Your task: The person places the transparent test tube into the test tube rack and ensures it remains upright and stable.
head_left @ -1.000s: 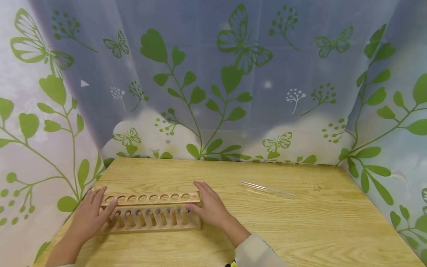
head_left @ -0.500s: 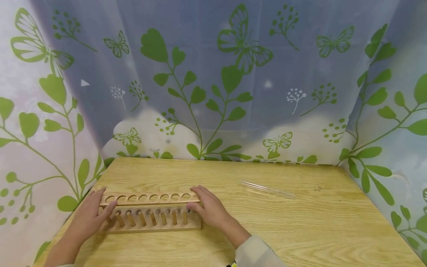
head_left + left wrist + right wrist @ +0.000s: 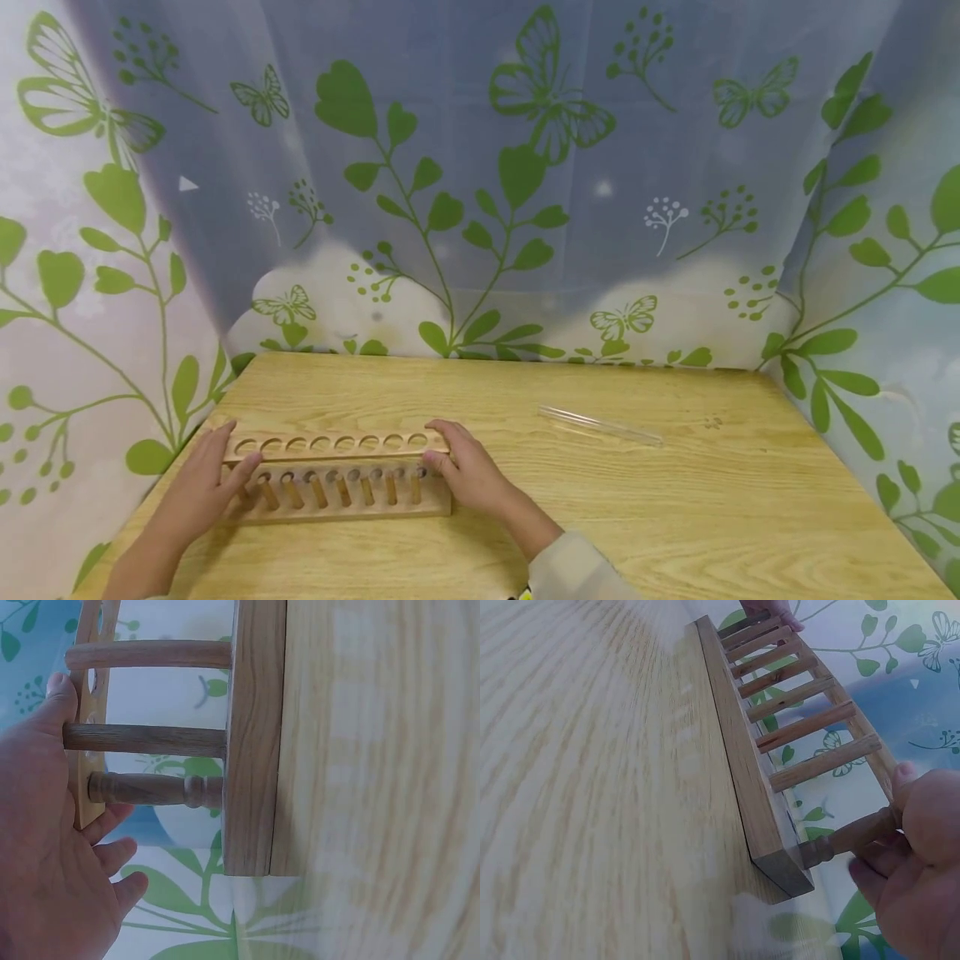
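Note:
A wooden test tube rack [image 3: 341, 457] stands upright at the table's left front, with a row of round holes in its top rail and several pegs rising from its base. My left hand [image 3: 191, 483] grips the rail's left end, thumb in front and fingers behind. At the opposite end, my right hand [image 3: 477, 475] pinches the rail between thumb and fingers. Seen in the left wrist view, the hand [image 3: 56, 847] wraps the rail above a turned end post [image 3: 150, 789]. The right wrist view shows the hand [image 3: 934, 862] at the other post, the rack's base [image 3: 739, 769] on the tabletop.
A thin clear tube [image 3: 600, 426] lies slantwise on the wooden table [image 3: 675, 517], right of the rack. Small marks [image 3: 712, 423] show farther right. Printed curtains [image 3: 465, 208] hang behind the table and at both sides.
The fingers of my right hand have shifted slightly left along the rail, and its thumb a little up. My left hand, the rack and the clear tube stay in place.

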Available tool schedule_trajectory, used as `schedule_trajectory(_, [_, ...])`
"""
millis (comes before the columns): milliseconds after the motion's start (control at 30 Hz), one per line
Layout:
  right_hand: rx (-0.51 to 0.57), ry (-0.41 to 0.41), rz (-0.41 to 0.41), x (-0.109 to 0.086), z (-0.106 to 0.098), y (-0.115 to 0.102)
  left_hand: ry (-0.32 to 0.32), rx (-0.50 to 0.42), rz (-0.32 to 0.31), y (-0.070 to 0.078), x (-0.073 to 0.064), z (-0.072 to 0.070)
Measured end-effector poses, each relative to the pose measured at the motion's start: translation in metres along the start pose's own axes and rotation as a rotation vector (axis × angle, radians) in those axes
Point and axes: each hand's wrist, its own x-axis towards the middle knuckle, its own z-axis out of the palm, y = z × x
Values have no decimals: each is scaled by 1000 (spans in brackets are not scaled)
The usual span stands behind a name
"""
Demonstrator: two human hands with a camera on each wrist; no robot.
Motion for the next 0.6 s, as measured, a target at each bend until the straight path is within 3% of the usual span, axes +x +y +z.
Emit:
schedule_trajectory(267, [40, -12, 8, -2, 2, 0, -29, -4, -15, 2, 0, 0])
schedule_trajectory(433, [12, -4, 0, -1, 3, 1, -4, 7, -15, 5, -2, 0])
schedule_trajectory(600, [5, 3, 1, -1, 3, -1, -31, -4, -46, 7, -1, -2])
